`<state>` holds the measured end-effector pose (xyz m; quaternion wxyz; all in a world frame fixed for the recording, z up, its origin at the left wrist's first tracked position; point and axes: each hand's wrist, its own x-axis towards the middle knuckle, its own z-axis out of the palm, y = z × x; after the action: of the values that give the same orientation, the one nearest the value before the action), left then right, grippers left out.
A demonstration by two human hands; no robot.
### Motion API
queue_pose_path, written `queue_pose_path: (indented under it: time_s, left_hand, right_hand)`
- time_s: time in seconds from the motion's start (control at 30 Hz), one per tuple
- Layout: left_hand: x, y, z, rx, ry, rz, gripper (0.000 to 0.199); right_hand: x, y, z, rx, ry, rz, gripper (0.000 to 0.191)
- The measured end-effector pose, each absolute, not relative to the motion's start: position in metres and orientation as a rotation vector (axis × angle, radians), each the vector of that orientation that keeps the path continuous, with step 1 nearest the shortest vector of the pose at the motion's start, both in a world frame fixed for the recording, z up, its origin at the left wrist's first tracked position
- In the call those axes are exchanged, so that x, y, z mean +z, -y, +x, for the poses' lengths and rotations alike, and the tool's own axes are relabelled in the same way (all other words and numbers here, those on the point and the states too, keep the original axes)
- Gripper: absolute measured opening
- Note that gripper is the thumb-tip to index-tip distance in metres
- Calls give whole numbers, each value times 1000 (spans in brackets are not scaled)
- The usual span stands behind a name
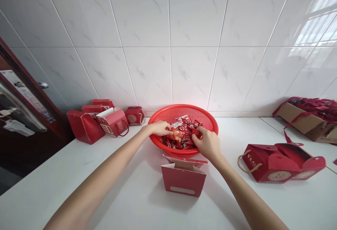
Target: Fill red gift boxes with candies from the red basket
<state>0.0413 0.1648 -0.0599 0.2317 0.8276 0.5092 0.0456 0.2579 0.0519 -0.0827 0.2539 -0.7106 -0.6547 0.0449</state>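
Note:
A red mesh basket stands against the tiled wall, holding many red wrapped sweets. Inside its left part, my left hand has its fingers closed on an orange-red packet. My right hand is in the right part, thumb and fingers pinched round a red wrapped sweet. Between my forearms, just in front of the basket, an upright red carton has its top partly open; neither hand touches it.
Several red boxes stand at the left by the wall. At the right are open red boxes with rope handles and a cardboard box full of dark red ribbons. A door with keys is at the far left.

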Motion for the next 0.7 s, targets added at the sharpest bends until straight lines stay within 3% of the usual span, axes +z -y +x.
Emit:
queue_pose_path:
  time_s: [0.1, 0.47, 0.6, 0.7]
  left_hand:
    - [-73, -174, 54, 107, -1379, 2224, 36]
    - [-68, -161, 53, 612, -1020, 2003, 39]
    - [-68, -160, 51, 790, -985, 1839, 40]
    - [-70, -160, 49, 837, -976, 1813, 40]
  right_hand:
    - [-84, -53, 258, 116, 1788, -1922, 15]
    - [-83, -56, 261, 224, 1733, -1882, 13]
    - [-84, -60, 270, 483, 1603, -1635, 12]
    - [-79, -61, 278, 779, 1444, -1306, 22]
